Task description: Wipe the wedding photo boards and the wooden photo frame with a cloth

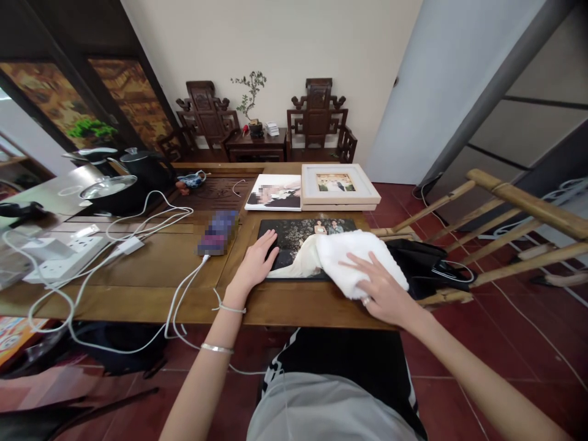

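Though cluttered, wooden table (294, 309), red-tiled floor (500, 321)

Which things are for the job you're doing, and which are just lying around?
For the job:
- white cloth, under the right hand
- dark photo panel, with the left hand resting on it

Probably just lying around:
- phone
- power strip
- framed picture, untouched

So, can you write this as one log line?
left grip: resting on dark photo panel, left side | right grip: on white cloth | cloth: partly covering panel's right side
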A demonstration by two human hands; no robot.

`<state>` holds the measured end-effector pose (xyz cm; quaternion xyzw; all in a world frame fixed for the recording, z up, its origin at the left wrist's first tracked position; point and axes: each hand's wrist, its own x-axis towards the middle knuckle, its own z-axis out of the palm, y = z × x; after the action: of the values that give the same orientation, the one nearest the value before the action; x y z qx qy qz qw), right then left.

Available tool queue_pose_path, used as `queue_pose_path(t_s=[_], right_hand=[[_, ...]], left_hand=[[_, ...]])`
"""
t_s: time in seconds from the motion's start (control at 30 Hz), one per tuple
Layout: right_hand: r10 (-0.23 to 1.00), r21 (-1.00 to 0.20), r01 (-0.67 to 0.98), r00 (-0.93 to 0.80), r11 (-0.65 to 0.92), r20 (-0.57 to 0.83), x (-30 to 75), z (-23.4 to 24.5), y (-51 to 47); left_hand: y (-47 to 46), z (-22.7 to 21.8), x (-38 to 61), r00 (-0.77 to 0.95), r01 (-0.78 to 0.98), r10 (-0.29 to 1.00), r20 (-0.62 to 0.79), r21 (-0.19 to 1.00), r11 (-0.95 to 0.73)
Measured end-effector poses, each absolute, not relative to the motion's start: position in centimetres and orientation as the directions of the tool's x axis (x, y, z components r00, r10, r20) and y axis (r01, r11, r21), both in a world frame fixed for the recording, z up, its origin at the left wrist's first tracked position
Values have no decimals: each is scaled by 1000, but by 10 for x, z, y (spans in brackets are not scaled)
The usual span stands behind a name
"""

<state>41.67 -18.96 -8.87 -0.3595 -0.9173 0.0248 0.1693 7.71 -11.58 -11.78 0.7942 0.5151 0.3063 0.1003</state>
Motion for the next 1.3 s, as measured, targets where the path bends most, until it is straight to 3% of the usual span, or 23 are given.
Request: queue_pose_path(t_s=[0.2,0.5,0.7,1.1,1.3], right_hand=[[566,-149,555,-737,819,370,418,-90,-206],[811,-149,811,-514,566,279,396,-67,-69],[843,-198,831,-464,521,272,387,-63,-40],[602,-204,575,-684,792,411,418,-92,-209],[605,-216,570,-694,793,391,418,-86,-198]], left_hand=[[-115,-117,76,285,772,890,356,465,-433],[-111,-120,73,303,744,871,386,475,-469],[-110,-120,72,301,742,877,376,486,-462],[-115,-118,78,283,762,879,384,466,-450],[-115,-118,76,277,762,887,370,477,-438]])
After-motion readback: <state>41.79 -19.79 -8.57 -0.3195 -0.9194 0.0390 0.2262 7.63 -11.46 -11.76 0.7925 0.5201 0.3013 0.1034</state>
